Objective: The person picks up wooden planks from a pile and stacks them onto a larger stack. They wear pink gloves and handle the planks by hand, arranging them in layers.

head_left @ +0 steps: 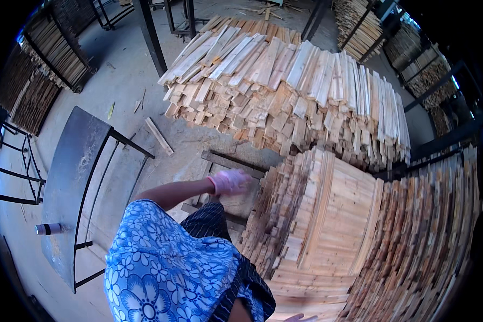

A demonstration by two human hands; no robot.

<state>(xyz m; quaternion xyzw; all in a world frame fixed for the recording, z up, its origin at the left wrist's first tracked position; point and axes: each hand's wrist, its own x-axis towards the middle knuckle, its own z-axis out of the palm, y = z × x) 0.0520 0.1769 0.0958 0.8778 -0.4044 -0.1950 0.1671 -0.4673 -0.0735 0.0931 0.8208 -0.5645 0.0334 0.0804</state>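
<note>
My left hand, in a pink glove, is stretched out ahead of me over the floor, just left of a stack of boards. Motion smears its fingers, and no object shows in it. Only a few fingers of my right hand come into view at the lower edge; they look spread over the near end of the stack, with nothing seen in them. Pale wooden boards lie flat side by side on top of this stack, and their ends form its uneven left side.
Ahead lies a large pile of loose wooden slats. Tightly stacked boards stand at the right. A dark metal-framed table at the left carries a small cylinder. A loose slat lies on the floor near a black post.
</note>
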